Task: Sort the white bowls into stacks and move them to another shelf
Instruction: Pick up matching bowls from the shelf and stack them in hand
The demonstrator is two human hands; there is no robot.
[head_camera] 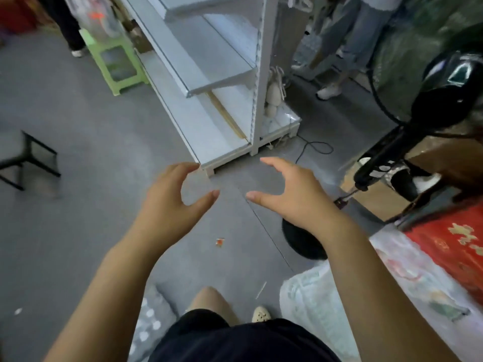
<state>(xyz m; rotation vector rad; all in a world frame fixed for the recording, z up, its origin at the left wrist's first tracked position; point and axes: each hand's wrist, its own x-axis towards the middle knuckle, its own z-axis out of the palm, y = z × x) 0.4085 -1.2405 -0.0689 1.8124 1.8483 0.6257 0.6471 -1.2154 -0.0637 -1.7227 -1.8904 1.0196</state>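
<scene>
No white bowl is in view. My left hand (172,202) and my right hand (290,194) are both held out in front of me above the grey floor, fingers curved and apart, palms facing each other with a gap between them and nothing in either. Just beyond my fingertips stands a white metal shelf unit (209,82), and the boards I can see hold no bowls.
A black standing fan (431,111) with its round base (303,241) is at the right, its cable on the floor. A green stool (115,61) stands far left, a black stool (28,158) at left. Red cloth (454,244) and plastic bags lie lower right. Other people's legs stand behind.
</scene>
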